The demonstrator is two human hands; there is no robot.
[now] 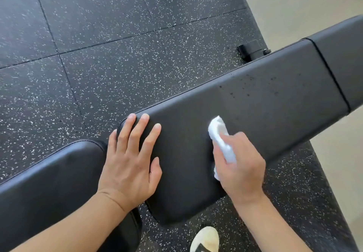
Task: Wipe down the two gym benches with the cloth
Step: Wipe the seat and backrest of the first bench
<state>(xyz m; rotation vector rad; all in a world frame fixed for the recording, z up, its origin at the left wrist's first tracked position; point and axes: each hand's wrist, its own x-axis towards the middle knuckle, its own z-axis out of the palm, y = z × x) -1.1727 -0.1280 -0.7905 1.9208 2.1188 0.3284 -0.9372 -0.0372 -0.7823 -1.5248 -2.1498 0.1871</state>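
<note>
You are looking down at a black padded bench point(255, 114) that runs from the lower middle of the view up to the right edge. Your left hand point(133, 161) lies flat on its near-left corner, palm down, fingers straight and slightly spread, with the fingertips at the far edge of the pad. Your right hand point(239, 163) rests on the pad just to the right, fingers curled around a crumpled white cloth point(220, 137). The cloth sticks out past your fingers and touches the pad; the hand is a little blurred. Farther right on the pad, small dark droplets point(249, 86) dot the surface. A seam point(332, 76) separates this pad from the next section at the far right. A second bench point(55, 188), also black and padded, sits at the lower left, just beside the first, under your left forearm. The floor point(98, 45) is dark speckled rubber tile. A white shoe point(206, 240) shows at the bottom edge.
</note>
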